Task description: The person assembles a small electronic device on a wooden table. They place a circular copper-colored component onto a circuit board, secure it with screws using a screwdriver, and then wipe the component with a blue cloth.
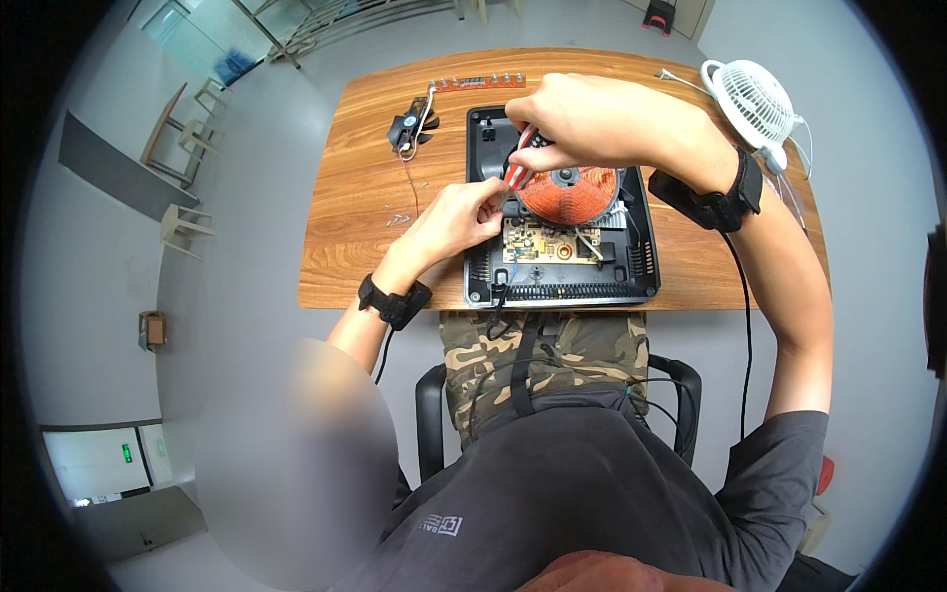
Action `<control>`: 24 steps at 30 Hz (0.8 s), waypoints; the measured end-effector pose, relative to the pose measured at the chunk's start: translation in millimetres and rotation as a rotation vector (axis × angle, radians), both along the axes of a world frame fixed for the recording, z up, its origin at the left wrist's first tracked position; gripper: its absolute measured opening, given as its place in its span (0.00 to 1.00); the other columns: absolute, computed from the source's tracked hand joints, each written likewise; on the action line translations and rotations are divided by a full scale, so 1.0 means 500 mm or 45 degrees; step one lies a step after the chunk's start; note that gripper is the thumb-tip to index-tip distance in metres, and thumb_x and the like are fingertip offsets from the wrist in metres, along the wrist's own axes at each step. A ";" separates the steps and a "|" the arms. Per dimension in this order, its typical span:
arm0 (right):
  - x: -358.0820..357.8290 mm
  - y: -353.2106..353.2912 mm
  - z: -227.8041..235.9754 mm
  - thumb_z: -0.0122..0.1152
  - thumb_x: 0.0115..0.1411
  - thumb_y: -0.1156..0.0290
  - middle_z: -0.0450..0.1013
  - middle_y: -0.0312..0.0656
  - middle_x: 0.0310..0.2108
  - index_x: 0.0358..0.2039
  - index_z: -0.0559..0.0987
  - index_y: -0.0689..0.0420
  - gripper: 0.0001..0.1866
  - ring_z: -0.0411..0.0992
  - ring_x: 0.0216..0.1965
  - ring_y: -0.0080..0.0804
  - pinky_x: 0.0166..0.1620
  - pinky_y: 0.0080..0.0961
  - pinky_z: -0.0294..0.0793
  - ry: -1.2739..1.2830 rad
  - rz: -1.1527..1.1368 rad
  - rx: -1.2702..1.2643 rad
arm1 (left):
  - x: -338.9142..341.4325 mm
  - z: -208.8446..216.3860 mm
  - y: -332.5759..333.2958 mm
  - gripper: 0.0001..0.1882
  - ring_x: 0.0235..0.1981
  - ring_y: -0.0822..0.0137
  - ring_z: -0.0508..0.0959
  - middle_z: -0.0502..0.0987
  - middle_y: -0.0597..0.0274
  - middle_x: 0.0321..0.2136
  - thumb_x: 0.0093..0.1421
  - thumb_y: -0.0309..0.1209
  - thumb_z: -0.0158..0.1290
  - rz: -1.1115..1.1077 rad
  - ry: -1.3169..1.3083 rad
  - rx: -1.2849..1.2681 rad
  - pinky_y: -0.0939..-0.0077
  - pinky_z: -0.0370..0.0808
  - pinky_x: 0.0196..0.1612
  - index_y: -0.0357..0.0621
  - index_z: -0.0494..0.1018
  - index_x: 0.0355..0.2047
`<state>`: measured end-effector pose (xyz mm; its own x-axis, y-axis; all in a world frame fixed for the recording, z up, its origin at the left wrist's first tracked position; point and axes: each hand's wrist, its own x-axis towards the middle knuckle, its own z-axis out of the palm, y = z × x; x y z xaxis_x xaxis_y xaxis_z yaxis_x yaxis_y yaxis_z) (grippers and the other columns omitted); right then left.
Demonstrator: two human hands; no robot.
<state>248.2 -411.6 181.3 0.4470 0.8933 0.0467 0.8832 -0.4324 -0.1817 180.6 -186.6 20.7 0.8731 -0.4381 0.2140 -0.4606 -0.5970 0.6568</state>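
While the black housing is set open at the middle of the tabletop's near edge, work appears only part done. A small black fan and a strip-shaped board are already laid outside it, toward the far left corner and along the far edge; loose screws are scattered toward the left edge. The copper coil and circuit board are left inside. A red-and-white tool is gripped in the right hand, its fingers wrapped closed around the handle. The left hand's fingers are bent in by the coil's left side; whether anything is pinched cannot be told, as the tips are hidden. The coil's far part is covered by the right hand, and the tool's end is hard to make out. A white fan is parked at the far right corner, clear of the housing.
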 end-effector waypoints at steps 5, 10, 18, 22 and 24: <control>0.002 -0.002 -0.004 0.66 0.63 0.52 0.78 0.55 0.25 0.33 0.82 0.65 0.23 0.80 0.30 0.54 0.34 0.44 0.80 -0.005 -0.001 -0.003 | 0.004 -0.008 0.002 0.18 0.31 0.52 0.84 0.81 0.48 0.28 0.55 0.20 0.59 -0.018 -0.016 -0.029 0.63 0.81 0.38 0.36 0.75 0.47; 0.000 0.001 -0.007 0.66 0.63 0.53 0.78 0.55 0.24 0.33 0.82 0.65 0.23 0.80 0.30 0.55 0.34 0.44 0.81 -0.013 -0.010 -0.015 | 0.004 -0.014 0.004 0.17 0.31 0.53 0.84 0.81 0.48 0.29 0.55 0.21 0.59 -0.016 -0.025 -0.020 0.63 0.81 0.38 0.36 0.75 0.47; 0.001 -0.006 -0.009 0.65 0.64 0.50 0.79 0.56 0.26 0.35 0.82 0.65 0.24 0.79 0.31 0.56 0.35 0.43 0.80 0.011 -0.068 -0.011 | -0.008 -0.011 0.002 0.15 0.30 0.60 0.85 0.82 0.51 0.28 0.59 0.23 0.60 0.036 0.089 -0.075 0.67 0.81 0.37 0.37 0.75 0.47; 0.016 -0.008 -0.026 0.64 0.65 0.49 0.79 0.56 0.26 0.37 0.82 0.65 0.26 0.79 0.31 0.56 0.35 0.43 0.80 0.012 -0.050 0.029 | -0.007 -0.025 0.001 0.15 0.31 0.63 0.85 0.83 0.53 0.28 0.60 0.23 0.61 0.047 0.051 -0.129 0.69 0.81 0.38 0.38 0.76 0.48; 0.020 -0.008 -0.022 0.64 0.65 0.49 0.79 0.57 0.25 0.37 0.82 0.65 0.26 0.80 0.31 0.56 0.35 0.44 0.80 0.005 -0.094 -0.019 | -0.008 -0.027 -0.001 0.16 0.31 0.63 0.85 0.83 0.53 0.28 0.61 0.23 0.61 0.042 0.023 -0.147 0.70 0.82 0.38 0.39 0.76 0.49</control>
